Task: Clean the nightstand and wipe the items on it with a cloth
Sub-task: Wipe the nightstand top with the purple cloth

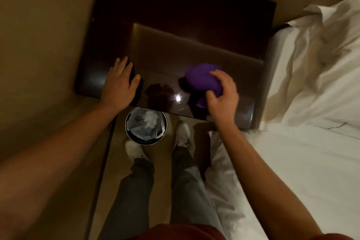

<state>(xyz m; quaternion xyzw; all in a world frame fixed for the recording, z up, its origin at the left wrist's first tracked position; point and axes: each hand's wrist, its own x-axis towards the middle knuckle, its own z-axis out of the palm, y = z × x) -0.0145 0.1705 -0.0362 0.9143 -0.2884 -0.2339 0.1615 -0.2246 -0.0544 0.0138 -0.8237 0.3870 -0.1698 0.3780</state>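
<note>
The dark glossy nightstand (pixel 194 48) fills the upper middle of the head view. My right hand (pixel 222 93) is closed on a bunched purple cloth (pixel 202 77) pressed against the top near its front right corner. My left hand (pixel 119 82) lies over a dark object (pixel 136 84) at the front left edge, fingers spread across it. What that object is cannot be made out. The hand hides most of it.
A round waste bin (pixel 146 125) with a plastic liner stands on the floor just below the nightstand's front edge, by my feet (pixel 182 132). A bed with white sheets (pixel 311 103) borders the right side. A beige wall (pixel 39 45) closes the left.
</note>
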